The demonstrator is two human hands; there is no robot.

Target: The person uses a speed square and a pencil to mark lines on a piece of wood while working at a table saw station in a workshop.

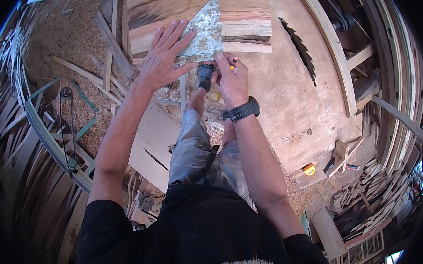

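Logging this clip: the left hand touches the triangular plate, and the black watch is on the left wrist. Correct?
Not quite: the head view shows the black watch on the right wrist. The left hand does touch the triangular plate.

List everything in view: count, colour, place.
Worktable: one, pale brown, right
Grained wood: count unclear, brown, on worktable
Triangular template: one, mottled grey, on wood
Saw blade: one, dark, through worktable
Pencil: one, yellow, in right hand
Tape measure, probably: one, yellow, near worktable edge
Belt drive: one, black, left
Wood strips: many, brown, both sides
Sawdust: uncountable, tan, left
Watch: one, black, right wrist
Left hand: one, bare, on template and wood
Right hand: one, bare, at template's corner
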